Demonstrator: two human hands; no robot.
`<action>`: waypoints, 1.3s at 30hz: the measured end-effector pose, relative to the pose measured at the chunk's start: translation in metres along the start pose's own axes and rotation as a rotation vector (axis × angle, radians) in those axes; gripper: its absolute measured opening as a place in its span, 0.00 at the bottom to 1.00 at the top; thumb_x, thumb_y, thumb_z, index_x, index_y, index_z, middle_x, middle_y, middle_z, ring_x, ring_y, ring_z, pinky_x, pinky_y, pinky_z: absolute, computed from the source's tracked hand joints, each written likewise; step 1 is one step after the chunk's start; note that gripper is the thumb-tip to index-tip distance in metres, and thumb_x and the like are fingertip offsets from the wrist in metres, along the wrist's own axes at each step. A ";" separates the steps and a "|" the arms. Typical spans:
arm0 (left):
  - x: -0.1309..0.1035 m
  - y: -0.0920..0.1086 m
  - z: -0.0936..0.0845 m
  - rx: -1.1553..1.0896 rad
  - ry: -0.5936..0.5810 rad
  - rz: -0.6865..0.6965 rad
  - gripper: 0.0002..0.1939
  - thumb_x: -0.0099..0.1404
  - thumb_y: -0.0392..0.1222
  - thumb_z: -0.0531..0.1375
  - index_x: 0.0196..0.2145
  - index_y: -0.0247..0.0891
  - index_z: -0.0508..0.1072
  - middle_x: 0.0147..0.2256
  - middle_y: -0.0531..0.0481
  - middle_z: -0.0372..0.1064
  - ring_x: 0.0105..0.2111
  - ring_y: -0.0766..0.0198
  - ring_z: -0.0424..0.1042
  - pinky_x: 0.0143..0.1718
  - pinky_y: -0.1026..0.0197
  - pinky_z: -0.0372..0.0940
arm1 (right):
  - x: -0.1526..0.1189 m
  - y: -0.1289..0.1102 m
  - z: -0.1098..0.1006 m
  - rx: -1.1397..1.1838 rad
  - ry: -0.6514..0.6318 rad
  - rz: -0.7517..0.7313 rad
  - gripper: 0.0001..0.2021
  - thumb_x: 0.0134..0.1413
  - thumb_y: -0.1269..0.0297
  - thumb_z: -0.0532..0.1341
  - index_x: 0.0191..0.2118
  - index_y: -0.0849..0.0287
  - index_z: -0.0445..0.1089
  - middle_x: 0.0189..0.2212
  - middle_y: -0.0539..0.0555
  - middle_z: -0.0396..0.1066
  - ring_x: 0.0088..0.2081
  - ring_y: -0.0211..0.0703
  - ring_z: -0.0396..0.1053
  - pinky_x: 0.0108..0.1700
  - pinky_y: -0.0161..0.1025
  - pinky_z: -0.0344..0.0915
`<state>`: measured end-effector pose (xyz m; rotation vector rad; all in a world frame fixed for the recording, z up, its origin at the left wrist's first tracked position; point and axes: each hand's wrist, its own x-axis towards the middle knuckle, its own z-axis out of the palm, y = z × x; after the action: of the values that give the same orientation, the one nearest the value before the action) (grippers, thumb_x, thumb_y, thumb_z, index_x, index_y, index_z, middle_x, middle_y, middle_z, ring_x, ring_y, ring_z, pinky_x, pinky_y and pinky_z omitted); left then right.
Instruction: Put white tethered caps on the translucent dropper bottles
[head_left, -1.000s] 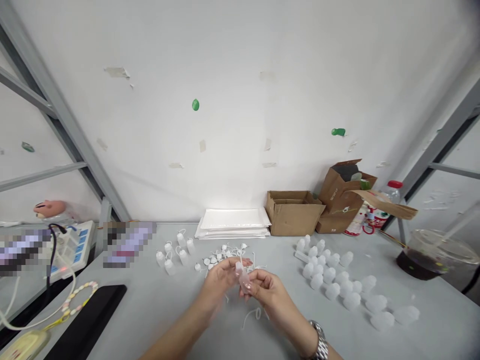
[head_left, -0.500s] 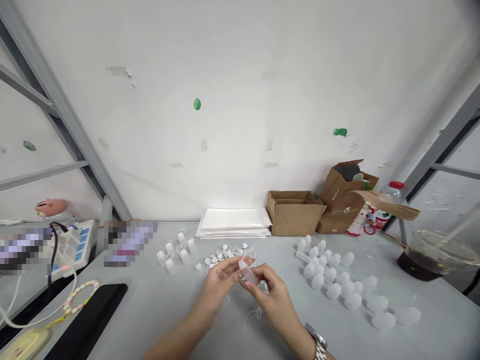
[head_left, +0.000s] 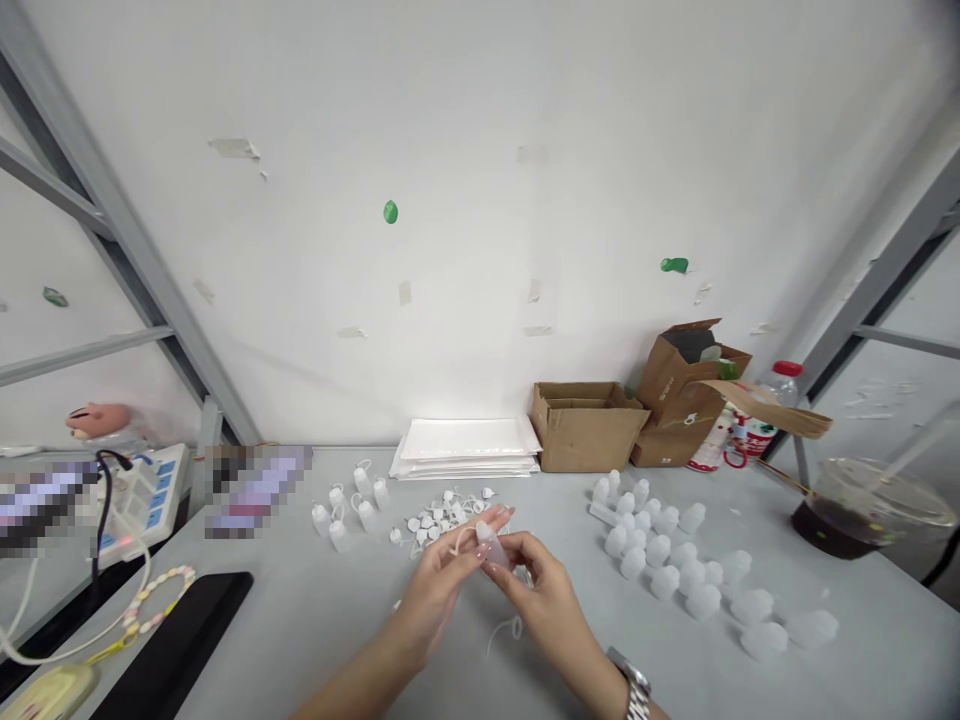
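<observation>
So a small translucent white plastic bottle (head_left: 491,546) is being held at a tilt between two bare hands, right in the middle of the table (head_left: 315,620). The left hand (head_left: 442,578) is closed in a narrow pinch on it, upper fingers reaching past it, with a thin white loop (head_left: 457,541) showing by those fingers. The right hand (head_left: 536,580) is also pinched narrow around the same bottle, and a silver metal watch (head_left: 634,685) is worn on that wrist.

Going round from the hands: loose white plastic caps with thin cords (head_left: 427,520) are scattered between 10 and 11 o'clock, and small white looped bottles (head_left: 365,515) are stood between 9 and 10. White flat packets (head_left: 471,440) are stacked at 12, an open brown cardboard box (head_left: 589,440) is parked just past 1. Loads of frosted white plastic bottles (head_left: 658,550) are spread around 3, while a thin white cord (head_left: 504,628) is left lying near 6.
</observation>
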<state>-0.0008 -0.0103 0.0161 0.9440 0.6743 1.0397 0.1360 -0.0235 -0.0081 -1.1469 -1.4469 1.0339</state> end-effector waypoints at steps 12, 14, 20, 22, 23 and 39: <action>-0.004 -0.008 0.003 -0.135 -0.006 -0.045 0.17 0.59 0.39 0.54 0.46 0.38 0.70 0.51 0.45 0.65 0.57 0.56 0.54 0.59 0.54 0.41 | -0.006 0.018 0.007 -0.503 0.212 -0.397 0.02 0.55 0.69 0.54 0.33 0.57 0.62 0.27 0.52 0.62 0.30 0.42 0.59 0.33 0.40 0.58; -0.003 -0.010 0.001 -0.167 -0.012 -0.051 0.17 0.59 0.38 0.53 0.46 0.37 0.70 0.51 0.45 0.65 0.56 0.56 0.54 0.59 0.54 0.42 | -0.006 0.019 0.006 -0.548 0.217 -0.428 0.03 0.55 0.70 0.53 0.34 0.57 0.63 0.27 0.52 0.62 0.31 0.43 0.59 0.33 0.40 0.58; -0.001 -0.012 0.000 -0.200 -0.023 -0.067 0.16 0.58 0.34 0.50 0.42 0.34 0.72 0.49 0.44 0.67 0.55 0.54 0.56 0.57 0.53 0.45 | -0.007 0.017 0.006 -0.487 0.217 -0.353 0.02 0.53 0.67 0.55 0.31 0.56 0.63 0.26 0.52 0.63 0.30 0.43 0.59 0.33 0.40 0.57; -0.001 -0.012 0.000 -0.214 -0.017 -0.079 0.16 0.58 0.34 0.50 0.41 0.34 0.73 0.48 0.44 0.68 0.54 0.54 0.57 0.56 0.53 0.46 | -0.007 0.015 0.007 -0.406 0.201 -0.258 0.04 0.52 0.65 0.57 0.28 0.56 0.63 0.25 0.51 0.63 0.29 0.42 0.59 0.34 0.40 0.57; 0.000 -0.011 0.000 -0.225 -0.014 -0.090 0.17 0.58 0.34 0.50 0.41 0.34 0.73 0.48 0.44 0.68 0.54 0.54 0.57 0.56 0.53 0.47 | -0.007 0.013 0.007 -0.354 0.185 -0.200 0.05 0.51 0.63 0.58 0.27 0.56 0.63 0.25 0.51 0.63 0.29 0.42 0.59 0.34 0.39 0.57; 0.007 -0.014 -0.007 -0.369 -0.008 -0.186 0.16 0.59 0.36 0.50 0.42 0.33 0.72 0.46 0.43 0.69 0.55 0.54 0.56 0.55 0.52 0.46 | 0.010 0.003 0.005 0.397 -0.034 0.254 0.14 0.29 0.57 0.69 0.21 0.61 0.70 0.19 0.50 0.70 0.23 0.38 0.65 0.28 0.35 0.60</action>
<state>0.0017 -0.0042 0.0006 0.5538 0.5285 0.9528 0.1309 -0.0138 -0.0097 -1.0383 -1.0713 1.4496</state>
